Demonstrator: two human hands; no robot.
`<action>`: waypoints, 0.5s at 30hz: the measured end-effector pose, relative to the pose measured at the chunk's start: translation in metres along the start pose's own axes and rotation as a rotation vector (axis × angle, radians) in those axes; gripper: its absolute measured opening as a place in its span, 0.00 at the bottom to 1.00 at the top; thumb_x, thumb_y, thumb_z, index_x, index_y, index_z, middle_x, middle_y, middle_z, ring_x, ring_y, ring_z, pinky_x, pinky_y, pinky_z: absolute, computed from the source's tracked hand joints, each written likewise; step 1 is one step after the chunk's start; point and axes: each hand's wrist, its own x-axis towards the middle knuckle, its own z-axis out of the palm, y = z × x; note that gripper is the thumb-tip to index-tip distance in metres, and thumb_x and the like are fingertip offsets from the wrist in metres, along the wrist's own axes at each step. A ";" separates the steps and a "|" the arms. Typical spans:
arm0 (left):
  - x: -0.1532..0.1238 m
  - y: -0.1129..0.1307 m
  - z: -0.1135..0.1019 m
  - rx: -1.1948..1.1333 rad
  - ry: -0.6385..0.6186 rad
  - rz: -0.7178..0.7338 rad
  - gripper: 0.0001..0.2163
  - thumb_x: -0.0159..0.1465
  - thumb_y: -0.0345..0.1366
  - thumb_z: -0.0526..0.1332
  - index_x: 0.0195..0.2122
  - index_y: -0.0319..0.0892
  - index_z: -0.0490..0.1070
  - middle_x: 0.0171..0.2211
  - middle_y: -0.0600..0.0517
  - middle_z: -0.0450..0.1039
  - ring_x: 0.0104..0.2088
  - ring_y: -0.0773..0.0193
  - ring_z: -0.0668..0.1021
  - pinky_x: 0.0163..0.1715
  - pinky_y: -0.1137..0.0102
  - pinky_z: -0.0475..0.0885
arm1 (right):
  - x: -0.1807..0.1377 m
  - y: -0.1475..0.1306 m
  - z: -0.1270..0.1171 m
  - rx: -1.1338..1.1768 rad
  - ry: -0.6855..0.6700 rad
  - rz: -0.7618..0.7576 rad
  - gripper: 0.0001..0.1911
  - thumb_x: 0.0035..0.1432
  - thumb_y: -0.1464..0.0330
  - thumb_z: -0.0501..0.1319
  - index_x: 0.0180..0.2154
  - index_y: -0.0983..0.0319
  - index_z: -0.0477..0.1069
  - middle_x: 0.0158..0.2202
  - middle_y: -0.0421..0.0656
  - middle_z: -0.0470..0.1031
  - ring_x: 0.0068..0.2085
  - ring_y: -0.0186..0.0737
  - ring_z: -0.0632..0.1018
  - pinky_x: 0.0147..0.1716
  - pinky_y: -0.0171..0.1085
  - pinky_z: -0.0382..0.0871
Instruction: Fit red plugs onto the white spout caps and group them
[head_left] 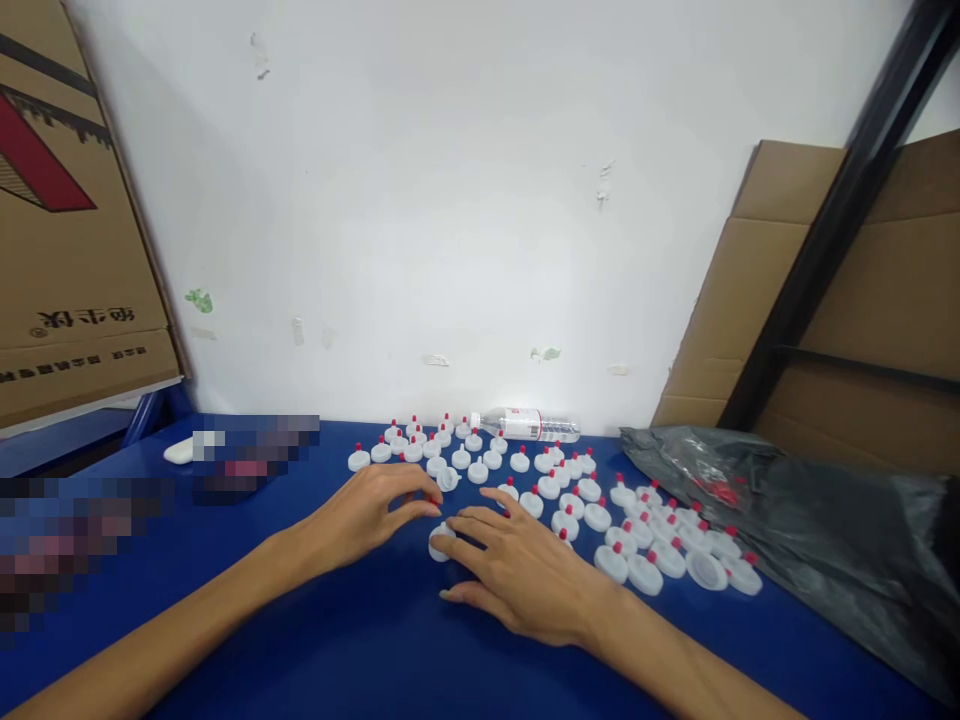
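Note:
Just in front of my right hand [517, 565] stands a white round plastic lid [438, 546], partly hidden by its fingers. The fingers are spread, with the tips on or close against the lid; the thumb is apart from it, low over the table. My left hand [379, 508] is to the left and slightly beyond this lid. Its thumb and forefinger are bent together in a pinch, and whatever is between the tips is too small to make out. Behind the left fingertips another white lid [448, 480] lies tipped on its side. Several white lids with red-tipped spouts [597, 516] are spread to the right.
A clear plastic bottle [529, 424] lies along the wall at the back of the blue table [337, 640]. A dark plastic bag [832, 540] covers the right side, with red bits on it. Cardboard boxes [75, 240] flank both sides. A white object [180, 450] lies far left, near blurred patches.

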 end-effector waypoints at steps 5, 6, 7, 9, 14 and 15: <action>-0.001 0.005 0.008 -0.074 -0.044 -0.013 0.08 0.71 0.38 0.59 0.42 0.45 0.78 0.37 0.55 0.80 0.33 0.67 0.79 0.33 0.76 0.69 | -0.001 -0.001 0.000 0.007 -0.006 0.006 0.21 0.72 0.57 0.54 0.61 0.57 0.63 0.57 0.47 0.74 0.58 0.46 0.74 0.65 0.55 0.55; -0.001 0.006 0.010 -0.083 -0.051 -0.008 0.08 0.71 0.37 0.59 0.42 0.44 0.78 0.37 0.55 0.81 0.34 0.67 0.79 0.32 0.76 0.69 | -0.002 -0.001 0.000 0.006 -0.006 0.005 0.21 0.72 0.57 0.54 0.61 0.57 0.63 0.57 0.47 0.74 0.58 0.46 0.74 0.65 0.54 0.55; -0.001 0.008 0.011 -0.088 -0.059 0.000 0.08 0.72 0.36 0.59 0.42 0.44 0.78 0.36 0.55 0.80 0.34 0.67 0.79 0.32 0.76 0.69 | -0.002 -0.001 0.001 0.005 -0.006 0.006 0.21 0.72 0.57 0.54 0.61 0.57 0.63 0.57 0.47 0.74 0.58 0.46 0.74 0.65 0.54 0.55; -0.002 0.009 0.014 -0.091 -0.071 0.013 0.09 0.72 0.36 0.58 0.42 0.44 0.78 0.36 0.54 0.80 0.34 0.67 0.78 0.32 0.76 0.69 | -0.002 0.000 0.002 0.003 -0.009 0.010 0.21 0.73 0.56 0.53 0.62 0.56 0.63 0.57 0.46 0.74 0.58 0.46 0.74 0.65 0.54 0.55; -0.002 0.010 0.016 -0.083 -0.091 -0.041 0.08 0.70 0.35 0.60 0.42 0.44 0.79 0.35 0.53 0.81 0.32 0.67 0.78 0.32 0.76 0.69 | -0.003 0.001 0.000 -0.006 -0.033 0.003 0.22 0.73 0.56 0.52 0.63 0.56 0.62 0.59 0.47 0.73 0.59 0.46 0.73 0.65 0.54 0.54; -0.002 0.010 0.016 -0.085 -0.096 -0.056 0.08 0.70 0.34 0.60 0.42 0.44 0.80 0.36 0.53 0.81 0.32 0.67 0.78 0.32 0.76 0.69 | -0.003 0.001 -0.001 -0.012 -0.035 0.001 0.22 0.73 0.56 0.51 0.64 0.54 0.62 0.60 0.47 0.72 0.59 0.46 0.73 0.65 0.54 0.54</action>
